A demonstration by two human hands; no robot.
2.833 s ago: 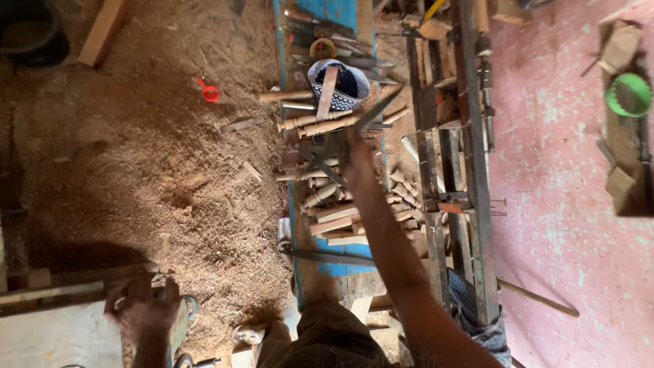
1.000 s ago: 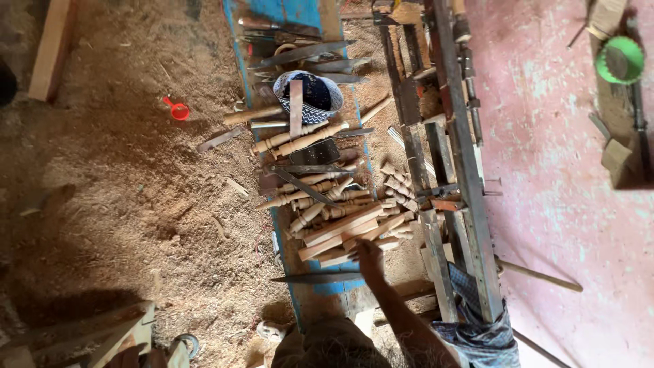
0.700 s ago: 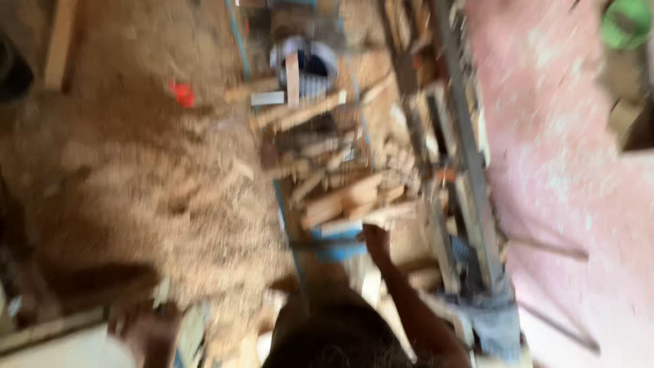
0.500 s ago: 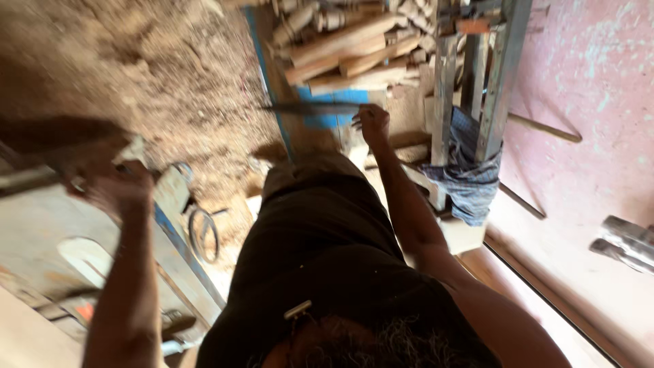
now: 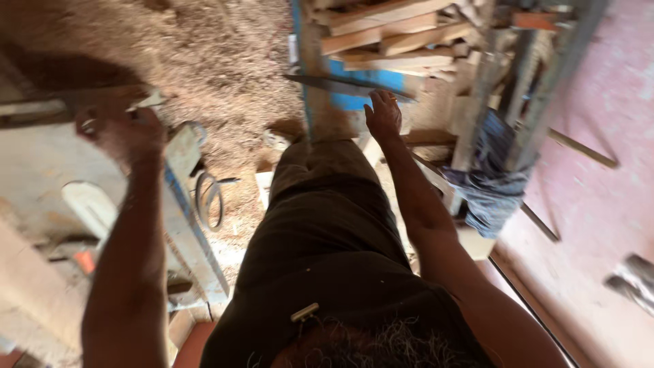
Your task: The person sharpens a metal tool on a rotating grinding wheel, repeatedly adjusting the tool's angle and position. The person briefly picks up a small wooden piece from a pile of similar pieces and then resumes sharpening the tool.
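Note:
My right hand [image 5: 383, 116] reaches forward with its fingers spread, its fingertips at a long dark metal blade [image 5: 340, 85] that lies across a blue frame [image 5: 354, 101]. It holds nothing. My left hand [image 5: 126, 133] is out to the left, blurred, curled at the edge of a pale workbench [image 5: 41, 163] beside a grey bar [image 5: 41, 108]. Whether it grips anything is unclear. My dark shirt and trousers fill the middle of the view.
Cut wooden pieces [image 5: 388, 27] are piled beyond the blade. Sawdust [image 5: 204, 54] covers the ground at the upper left. A wire coil [image 5: 208, 201] lies by the bench's blue edge [image 5: 194, 238]. A blue cloth [image 5: 494, 191] hangs off a metal frame [image 5: 545, 68] by the pink floor [image 5: 599, 204].
The view has tipped down and back, so my own body now fills it. My right hand drew back from the wood pile to the blade. My left hand stays at the bench.

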